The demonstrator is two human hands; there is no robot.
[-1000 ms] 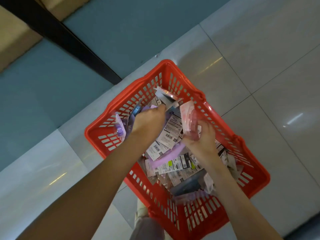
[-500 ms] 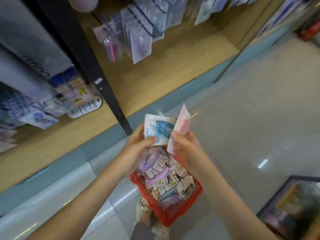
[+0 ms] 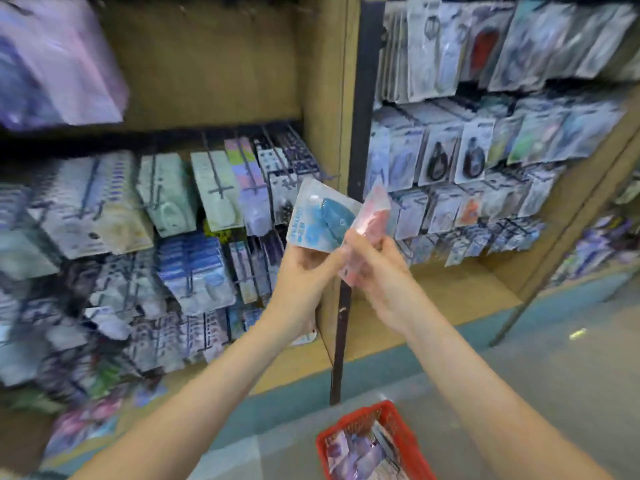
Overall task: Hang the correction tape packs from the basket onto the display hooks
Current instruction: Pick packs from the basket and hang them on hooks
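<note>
You face a wooden display unit [image 3: 207,64], split by a black upright post [image 3: 360,133] that runs down to the floor. To your left of the post, rows of blurred packaged stationery [image 3: 166,199] hang in tiers, with a large pale purple packet [image 3: 59,64] at the far upper left. To your right, more carded packets [image 3: 467,157] overlap in rows above a bare wooden base shelf [image 3: 450,296]. A teal plinth [image 3: 294,393] runs along the foot of the unit, and grey floor [image 3: 554,393] lies nearer you. Far right, past a thin dark slanting support [image 3: 512,320], another stocked display [image 3: 595,244] shows, too blurred to read.
</note>
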